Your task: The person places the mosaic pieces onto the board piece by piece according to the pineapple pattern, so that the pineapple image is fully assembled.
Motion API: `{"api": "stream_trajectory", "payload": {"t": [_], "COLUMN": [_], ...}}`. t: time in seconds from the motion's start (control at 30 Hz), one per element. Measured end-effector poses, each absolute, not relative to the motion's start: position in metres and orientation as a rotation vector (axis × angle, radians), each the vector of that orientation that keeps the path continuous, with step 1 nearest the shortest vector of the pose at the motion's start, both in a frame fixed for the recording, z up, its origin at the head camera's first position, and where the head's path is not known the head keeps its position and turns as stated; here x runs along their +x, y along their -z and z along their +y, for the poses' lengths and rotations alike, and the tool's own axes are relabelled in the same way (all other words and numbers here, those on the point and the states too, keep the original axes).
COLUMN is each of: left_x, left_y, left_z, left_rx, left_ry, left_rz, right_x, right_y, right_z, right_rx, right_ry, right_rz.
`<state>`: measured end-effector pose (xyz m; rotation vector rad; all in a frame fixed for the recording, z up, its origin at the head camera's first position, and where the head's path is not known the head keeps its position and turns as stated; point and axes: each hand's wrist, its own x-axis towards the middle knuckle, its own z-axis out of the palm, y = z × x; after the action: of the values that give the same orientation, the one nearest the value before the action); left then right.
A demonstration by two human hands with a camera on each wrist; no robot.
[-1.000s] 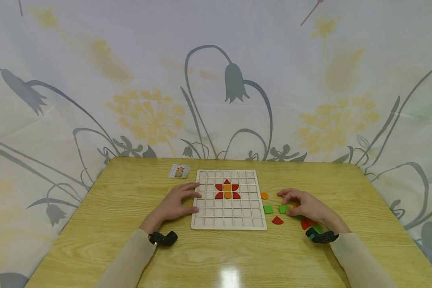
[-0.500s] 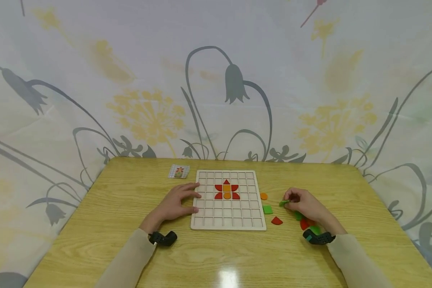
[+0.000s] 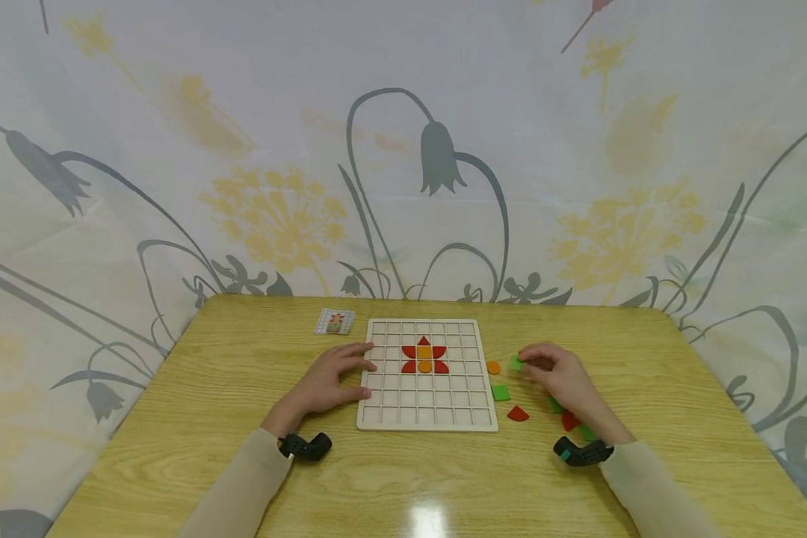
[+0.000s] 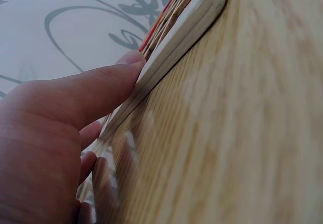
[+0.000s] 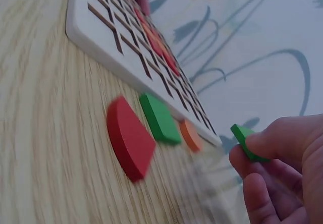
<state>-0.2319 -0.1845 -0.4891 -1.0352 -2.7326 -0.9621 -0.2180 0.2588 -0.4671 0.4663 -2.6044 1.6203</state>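
Observation:
My right hand [image 3: 557, 376] pinches a green square tile [image 5: 246, 139] between thumb and fingers, just right of the white gridded board [image 3: 393, 412]. The left hand [image 3: 328, 379] rests its fingertips and thumb on the board's left edge, fingers relaxed. Red and orange pieces form a flower shape in the grid, with an orange square [image 3: 424, 352] and an orange disc [image 3: 425, 367] at its middle. Beside the board's right edge lie another orange disc [image 3: 494, 368], a second green square [image 3: 501, 393] and a red quarter-circle [image 3: 518, 413].
More pieces, among them a red one [image 3: 569, 421] and a green one [image 3: 587, 433], lie partly hidden below my right wrist. A small picture card [image 3: 335, 321] of a flower on a grid lies behind the board's left corner. A patterned curtain rises behind the wooden table [image 3: 350, 493].
My right hand has picked the green square up off the table, then moved it a little away from me and left toward the board. The left hand has stayed still.

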Motion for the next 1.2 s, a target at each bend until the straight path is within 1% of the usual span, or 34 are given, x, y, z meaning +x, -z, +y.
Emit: {"api": "stream_trajectory", "payload": {"t": [0.17, 0.4, 0.9, 1.2], "left_x": [-0.231, -0.230, -0.232, -0.233], "left_y": [0.489, 0.488, 0.487, 0.489], "left_z": [-0.184, -0.184, -0.185, -0.185], "left_rx": [-1.023, -1.025, -1.004, -1.011], "left_ry": [0.968, 0.979, 0.970, 0.971], "left_rz": [-2.755, -2.743, -2.781, -2.770], "right_x": [-0.219, -0.224, -0.226, -0.225], "right_y": [0.467, 0.472, 0.477, 0.482], "right_z": [0.240, 0.212, 0.144, 0.138], "right_rx": [0.556, 0.612, 0.855, 0.933], "right_ry": [-1.552, -1.542, -1.451, -1.478], "right_rz": [-2.614, -2.616, -2.651, -2.693]}}
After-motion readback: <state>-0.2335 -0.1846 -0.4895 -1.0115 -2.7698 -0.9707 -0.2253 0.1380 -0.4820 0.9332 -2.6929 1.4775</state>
